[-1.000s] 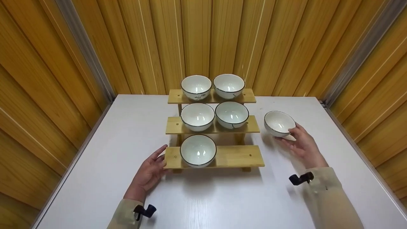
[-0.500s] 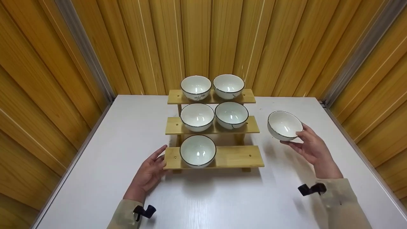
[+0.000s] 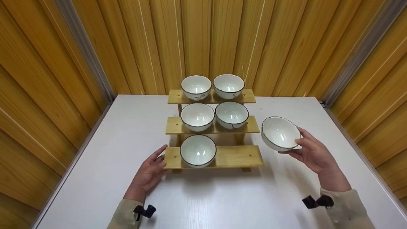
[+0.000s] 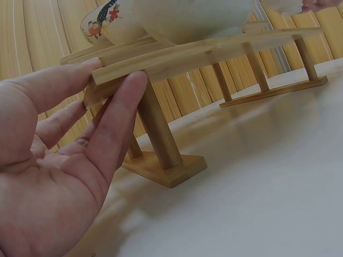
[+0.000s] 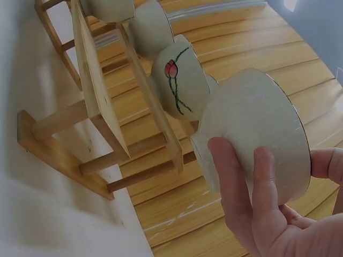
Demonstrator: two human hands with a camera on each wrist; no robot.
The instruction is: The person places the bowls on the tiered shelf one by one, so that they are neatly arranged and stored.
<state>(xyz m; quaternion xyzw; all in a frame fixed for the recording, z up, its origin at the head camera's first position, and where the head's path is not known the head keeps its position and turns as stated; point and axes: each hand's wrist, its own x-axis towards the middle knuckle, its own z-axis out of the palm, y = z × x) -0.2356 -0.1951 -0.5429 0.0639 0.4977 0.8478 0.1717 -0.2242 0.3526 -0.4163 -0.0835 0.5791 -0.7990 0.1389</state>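
Note:
My right hand [image 3: 318, 156] holds a white bowl [image 3: 279, 133] with a dark rim, tilted toward me and raised over the table right of a three-step wooden rack [image 3: 237, 156]. In the right wrist view, fingertips [image 5: 263, 155] press the underside of the bowl [image 5: 257, 118], with the thumb at its rim. My left hand [image 3: 149, 171] grips the left end of the rack's lowest shelf. In the left wrist view, the thumb lies along the upper edge of that shelf [image 4: 128, 67] and a finger [image 4: 115, 120] reaches under it. One bowl [image 3: 198, 151] sits on this shelf's left half.
Two bowls [image 3: 197, 117] [image 3: 232, 115] stand on the middle shelf and two [image 3: 196, 87] [image 3: 229, 86] on the top shelf. The rack stands on a white table [image 3: 203, 203]. Wood-patterned panels [image 3: 203, 38] enclose the back and both sides.
My right hand has lifted the bowl from near the table and drawn it toward me, tilting it. The left hand, the rack and its bowls have stayed in place.

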